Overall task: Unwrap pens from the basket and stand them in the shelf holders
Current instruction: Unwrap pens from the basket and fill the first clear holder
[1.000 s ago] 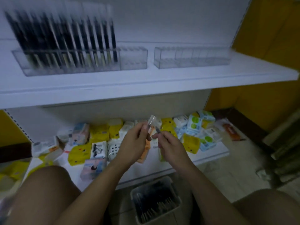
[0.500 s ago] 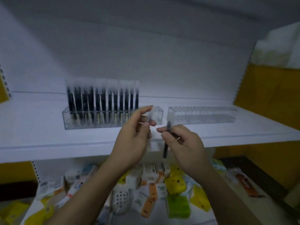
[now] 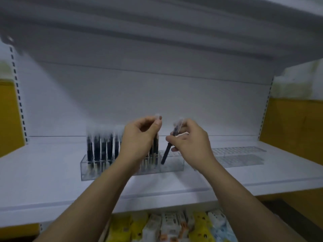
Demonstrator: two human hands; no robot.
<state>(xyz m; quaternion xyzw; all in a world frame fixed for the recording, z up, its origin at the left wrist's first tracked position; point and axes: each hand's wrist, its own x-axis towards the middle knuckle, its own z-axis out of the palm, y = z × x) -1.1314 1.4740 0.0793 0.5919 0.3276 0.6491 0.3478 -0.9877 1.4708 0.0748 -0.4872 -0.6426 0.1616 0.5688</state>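
Observation:
My right hand (image 3: 189, 139) grips a dark pen (image 3: 166, 153), tilted, with its lower end over the free right-hand cells of the clear holder (image 3: 172, 165) on the white shelf (image 3: 52, 180). My left hand (image 3: 139, 137) is raised beside it and pinches a scrap of clear wrapper (image 3: 157, 115) between thumb and forefinger. Several dark pens with clear caps (image 3: 103, 147) stand upright in the holder's left and middle cells, partly hidden behind my left hand. The basket is out of view.
A second clear holder (image 3: 239, 155) with no pens in it lies on the shelf to the right. Yellow and white packets (image 3: 167, 226) fill the lower shelf below my arms. Yellow panels (image 3: 293, 137) flank the shelf unit on both sides.
The view has tilted up from the lower shelf and basket to the pen shelf. Both hands rose and moved forward; the pen now hangs over the first holder's free cells.

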